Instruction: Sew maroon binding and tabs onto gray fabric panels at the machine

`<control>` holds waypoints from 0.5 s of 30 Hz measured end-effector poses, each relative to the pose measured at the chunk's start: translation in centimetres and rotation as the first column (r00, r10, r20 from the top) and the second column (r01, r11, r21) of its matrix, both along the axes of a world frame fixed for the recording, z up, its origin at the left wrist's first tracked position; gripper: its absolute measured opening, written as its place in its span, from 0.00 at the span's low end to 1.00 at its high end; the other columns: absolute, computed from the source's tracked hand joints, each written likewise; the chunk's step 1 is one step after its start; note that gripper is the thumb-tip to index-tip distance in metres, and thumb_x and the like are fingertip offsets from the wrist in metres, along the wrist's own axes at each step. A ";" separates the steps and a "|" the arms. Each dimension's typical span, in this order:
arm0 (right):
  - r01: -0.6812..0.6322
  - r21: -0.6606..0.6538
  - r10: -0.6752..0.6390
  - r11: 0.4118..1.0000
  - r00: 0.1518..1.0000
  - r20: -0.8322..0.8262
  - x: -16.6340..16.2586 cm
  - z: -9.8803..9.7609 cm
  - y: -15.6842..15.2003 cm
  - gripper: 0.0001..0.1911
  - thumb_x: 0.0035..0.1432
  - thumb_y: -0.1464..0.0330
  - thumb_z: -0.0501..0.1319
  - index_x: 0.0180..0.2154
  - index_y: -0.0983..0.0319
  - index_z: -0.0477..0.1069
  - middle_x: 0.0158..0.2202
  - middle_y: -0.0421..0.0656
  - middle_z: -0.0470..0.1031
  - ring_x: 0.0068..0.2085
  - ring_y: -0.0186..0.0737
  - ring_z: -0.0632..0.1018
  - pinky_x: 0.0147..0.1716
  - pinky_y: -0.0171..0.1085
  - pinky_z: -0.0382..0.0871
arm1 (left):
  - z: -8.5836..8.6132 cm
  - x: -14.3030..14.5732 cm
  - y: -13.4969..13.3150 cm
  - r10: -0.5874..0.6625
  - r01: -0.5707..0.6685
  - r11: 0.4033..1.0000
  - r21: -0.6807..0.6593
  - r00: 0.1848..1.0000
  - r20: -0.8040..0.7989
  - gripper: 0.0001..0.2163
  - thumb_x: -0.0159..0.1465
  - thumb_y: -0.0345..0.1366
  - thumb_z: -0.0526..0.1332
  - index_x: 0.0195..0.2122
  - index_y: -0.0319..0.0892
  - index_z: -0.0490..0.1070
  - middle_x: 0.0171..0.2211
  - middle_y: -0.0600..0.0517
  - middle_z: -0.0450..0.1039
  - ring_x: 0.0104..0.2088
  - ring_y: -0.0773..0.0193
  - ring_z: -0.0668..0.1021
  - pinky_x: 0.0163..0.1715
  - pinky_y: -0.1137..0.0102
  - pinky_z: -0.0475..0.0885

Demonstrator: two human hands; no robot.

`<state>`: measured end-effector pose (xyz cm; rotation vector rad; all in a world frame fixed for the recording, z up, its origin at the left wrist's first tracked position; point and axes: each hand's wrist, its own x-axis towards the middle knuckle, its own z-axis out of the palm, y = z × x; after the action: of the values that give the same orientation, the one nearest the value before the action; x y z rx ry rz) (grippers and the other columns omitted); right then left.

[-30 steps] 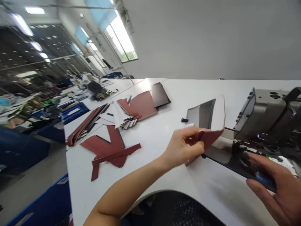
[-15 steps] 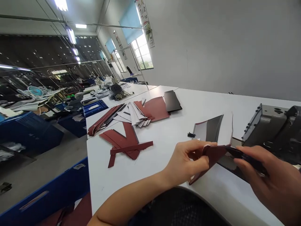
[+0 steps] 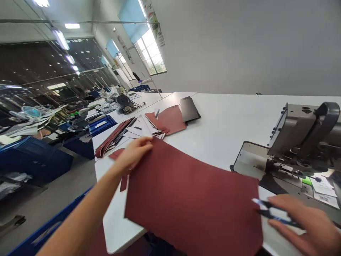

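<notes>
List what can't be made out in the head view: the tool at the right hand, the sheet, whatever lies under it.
Tool at the right hand: blurred, so its kind is unclear.
Maroon sheet: lower edge cut off by the bottom of the head view.
Maroon strips: mostly hidden by the sheet and left hand.
Sewing machine: right side cut off by the view's edge.

Smooth, matt maroon leather panel [image 3: 186, 199]
</notes>
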<state>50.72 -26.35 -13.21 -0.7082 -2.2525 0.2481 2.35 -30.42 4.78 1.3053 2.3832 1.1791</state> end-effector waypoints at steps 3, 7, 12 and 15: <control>-0.206 -0.156 0.226 0.966 0.967 0.120 -3.0 0.2 -2.4 0.14 0.69 0.64 0.60 0.54 0.56 0.69 0.45 0.42 0.81 0.37 0.36 0.83 0.35 0.29 0.77 | -6.1 6.0 4.0 -0.250 0.229 0.957 -0.179 0.962 -0.108 0.20 0.53 0.33 0.68 0.48 0.38 0.76 0.54 0.42 0.77 0.60 0.45 0.75 0.64 0.53 0.67; -0.167 -0.165 0.182 0.972 0.980 0.085 -2.8 0.5 -4.5 0.14 0.70 0.64 0.58 0.55 0.59 0.67 0.43 0.44 0.81 0.37 0.37 0.83 0.35 0.30 0.77 | -10.8 17.1 5.7 -0.893 0.820 0.402 -0.407 0.450 0.026 0.20 0.66 0.47 0.65 0.57 0.47 0.73 0.57 0.48 0.74 0.56 0.53 0.77 0.58 0.61 0.72; 0.091 -0.182 -0.077 0.979 0.994 0.079 0.9 -0.5 -8.1 0.14 0.69 0.61 0.59 0.53 0.57 0.68 0.37 0.42 0.81 0.32 0.39 0.82 0.29 0.32 0.76 | -11.8 23.2 5.6 -0.978 0.867 0.038 -0.497 0.135 0.161 0.26 0.59 0.49 0.73 0.55 0.44 0.72 0.50 0.50 0.76 0.50 0.53 0.79 0.47 0.64 0.73; 0.381 -0.345 -0.335 0.858 0.924 0.186 2.2 -1.2 -10.0 0.14 0.68 0.58 0.61 0.52 0.56 0.70 0.38 0.40 0.81 0.32 0.39 0.82 0.30 0.32 0.76 | -12.1 23.3 6.0 -0.969 0.886 0.005 -0.463 0.119 0.218 0.22 0.61 0.46 0.72 0.53 0.44 0.73 0.47 0.51 0.77 0.48 0.56 0.78 0.46 0.65 0.72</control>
<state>52.93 -36.30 -14.42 -1.3648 -2.1494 0.4710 25.70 -24.39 -7.34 2.1722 0.9817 -0.0466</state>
